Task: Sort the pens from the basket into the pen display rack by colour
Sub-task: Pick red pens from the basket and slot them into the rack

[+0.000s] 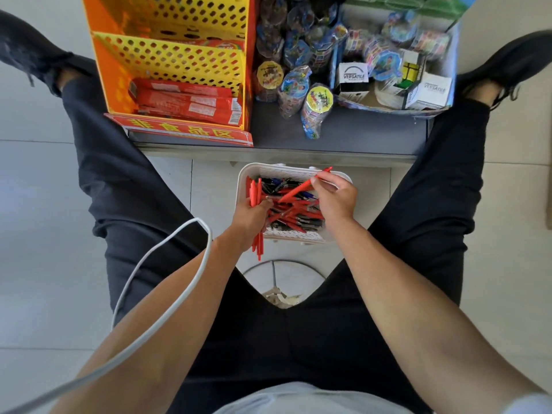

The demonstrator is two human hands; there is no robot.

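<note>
A white slotted basket [294,170] sits on the floor between my legs, filled with several red, blue and black pens [294,212]. My left hand [251,216] grips a bunch of red pens [255,194] whose ends stick out above and below the fist. My right hand [336,198] pinches a single red pen [301,186] that slants up over the basket's far right corner. The yellow and orange perforated rack [176,58] stands on the shelf at the upper left.
A grey low shelf [352,130] carries the rack, red packets [191,103], bagged toys [298,85] and a box of puzzle cubes [418,82]. A white cable [167,249] loops over my left arm. A stool ring [280,273] shows below the basket.
</note>
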